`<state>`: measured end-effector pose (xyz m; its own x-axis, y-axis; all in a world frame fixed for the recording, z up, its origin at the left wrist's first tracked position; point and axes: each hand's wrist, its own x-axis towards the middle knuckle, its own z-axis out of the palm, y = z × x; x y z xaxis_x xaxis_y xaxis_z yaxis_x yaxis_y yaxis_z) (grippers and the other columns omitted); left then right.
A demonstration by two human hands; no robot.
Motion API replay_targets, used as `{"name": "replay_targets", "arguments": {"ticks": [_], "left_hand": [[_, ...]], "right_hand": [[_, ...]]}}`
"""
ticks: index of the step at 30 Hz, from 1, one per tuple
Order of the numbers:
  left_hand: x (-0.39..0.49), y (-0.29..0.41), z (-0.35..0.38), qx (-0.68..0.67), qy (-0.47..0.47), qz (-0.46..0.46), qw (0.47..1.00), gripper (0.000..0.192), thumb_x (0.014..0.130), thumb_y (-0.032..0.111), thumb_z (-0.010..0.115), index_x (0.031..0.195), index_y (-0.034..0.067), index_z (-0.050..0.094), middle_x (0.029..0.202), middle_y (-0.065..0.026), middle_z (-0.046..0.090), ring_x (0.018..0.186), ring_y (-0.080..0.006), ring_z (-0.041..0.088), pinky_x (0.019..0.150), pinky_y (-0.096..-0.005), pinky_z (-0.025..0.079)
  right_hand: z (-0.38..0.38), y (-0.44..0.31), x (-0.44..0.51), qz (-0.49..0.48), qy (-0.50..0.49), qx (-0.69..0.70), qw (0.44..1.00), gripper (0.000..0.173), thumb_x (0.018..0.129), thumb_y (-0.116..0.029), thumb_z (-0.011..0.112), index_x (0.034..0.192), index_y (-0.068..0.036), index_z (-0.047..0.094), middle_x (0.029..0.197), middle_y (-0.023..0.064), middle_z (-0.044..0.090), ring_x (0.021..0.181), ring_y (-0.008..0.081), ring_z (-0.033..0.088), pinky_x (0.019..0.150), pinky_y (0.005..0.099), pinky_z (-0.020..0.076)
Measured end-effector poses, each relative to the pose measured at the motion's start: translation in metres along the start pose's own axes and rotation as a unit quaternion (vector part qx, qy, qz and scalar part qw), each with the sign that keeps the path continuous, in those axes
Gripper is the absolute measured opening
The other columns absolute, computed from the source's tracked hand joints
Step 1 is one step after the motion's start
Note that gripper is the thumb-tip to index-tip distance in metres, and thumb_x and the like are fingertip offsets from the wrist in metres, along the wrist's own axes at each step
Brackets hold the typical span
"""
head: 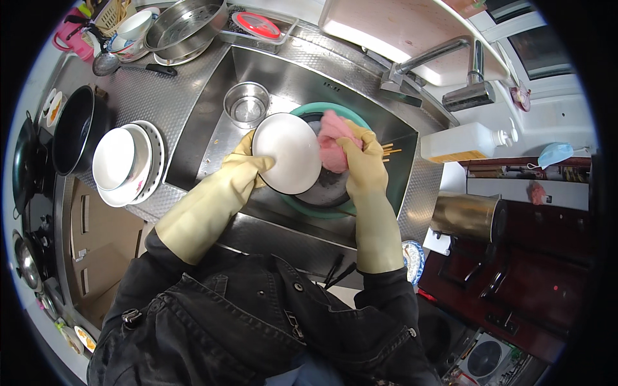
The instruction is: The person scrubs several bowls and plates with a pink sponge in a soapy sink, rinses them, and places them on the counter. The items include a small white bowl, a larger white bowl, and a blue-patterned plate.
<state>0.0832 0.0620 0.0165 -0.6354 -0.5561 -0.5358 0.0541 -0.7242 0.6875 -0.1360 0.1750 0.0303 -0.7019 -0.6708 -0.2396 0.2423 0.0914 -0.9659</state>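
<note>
Both of my hands wear cream rubber gloves. My left hand [248, 161] grips a white bowl with a dark rim [287, 153], thumb over its near edge. My right hand [361, 152] is closed on a pink cloth [334, 141] just right of the bowl. Beneath them a green plastic basin [361, 116] stands in the stainless steel sink [203, 118]. A dark round vessel, partly hidden, lies in the basin, and the ends of wooden chopsticks [392, 151] show at its right. An empty steel pot [246, 104] stands in the sink behind my left hand.
Left of the sink are stacked white dishes [114, 159] and a black pan [79, 130]. A steel steamer [186, 29], bowls [135, 26] and a skimmer [106, 64] stand at the back left. The faucet [434, 53] overhangs the back right, near a white pump bottle [463, 141].
</note>
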Motion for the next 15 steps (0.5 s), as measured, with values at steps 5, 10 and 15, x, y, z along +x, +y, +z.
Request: {"name": "replay_targets", "arguments": {"ticks": [5,10,15], "left_hand": [[-0.002,-0.003,0.028,-0.055,-0.025,-0.003,0.998,0.062,0.095,-0.007,0.06,0.155,0.007,0.052,0.136,-0.0152,0.069,0.122,-0.0266,0.07,0.1,-0.0393,0.061],[0.016,-0.013,0.044,-0.068,-0.072,0.011,0.995,0.048,0.101,0.007,0.054,0.148,0.003,0.055,0.133,-0.0184,0.07,0.122,-0.0313,0.069,0.101,-0.044,0.059],[0.041,-0.021,0.039,-0.114,-0.068,0.031,0.991,0.042,0.105,0.02,0.05,0.141,-0.001,0.06,0.13,-0.0213,0.071,0.122,-0.0365,0.069,0.101,-0.049,0.057]], "right_hand": [[0.028,0.021,-0.002,0.077,-0.012,0.019,0.997,0.038,0.093,-0.001,0.071,0.13,0.001,0.064,0.123,0.0098,0.069,0.111,0.0168,0.067,0.098,0.0345,0.0561],[0.054,0.044,0.008,0.034,0.007,0.051,0.998,0.04,0.092,0.002,0.059,0.132,0.002,0.062,0.123,0.0117,0.069,0.109,0.0168,0.068,0.097,0.0333,0.0551],[0.076,0.018,-0.008,0.069,-0.171,-0.059,0.981,0.047,0.092,-0.004,0.058,0.138,0.006,0.06,0.117,0.0122,0.07,0.101,0.0181,0.068,0.093,0.0321,0.0549]]}}
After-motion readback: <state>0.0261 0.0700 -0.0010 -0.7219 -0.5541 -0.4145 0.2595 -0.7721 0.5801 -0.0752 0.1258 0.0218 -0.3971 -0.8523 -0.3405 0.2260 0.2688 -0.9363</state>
